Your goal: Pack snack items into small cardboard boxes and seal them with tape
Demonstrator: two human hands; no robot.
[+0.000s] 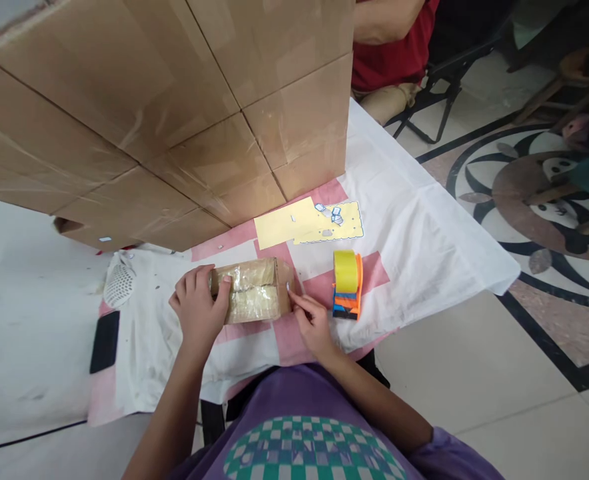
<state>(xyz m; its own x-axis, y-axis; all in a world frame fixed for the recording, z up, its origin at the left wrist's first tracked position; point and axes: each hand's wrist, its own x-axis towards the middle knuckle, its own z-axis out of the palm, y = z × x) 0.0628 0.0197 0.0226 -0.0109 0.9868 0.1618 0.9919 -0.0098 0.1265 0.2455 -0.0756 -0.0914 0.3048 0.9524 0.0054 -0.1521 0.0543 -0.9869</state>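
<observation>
A small cardboard box (255,291) covered in clear tape lies on the white and pink cloth (414,227) in front of me. My left hand (198,310) wraps round the box's left end, thumb on top. My right hand (312,321) pinches at the box's right end with its fingertips against the edge. A tape dispenser (347,285) with a yellow roll and orange and blue body stands just right of my right hand.
A stack of large cardboard boxes (174,107) fills the back of the table. A yellow sticker sheet (308,221) lies behind the small box. A white mesh object (119,283) and a black flat item (105,341) sit at left. A person in red (392,47) sits beyond.
</observation>
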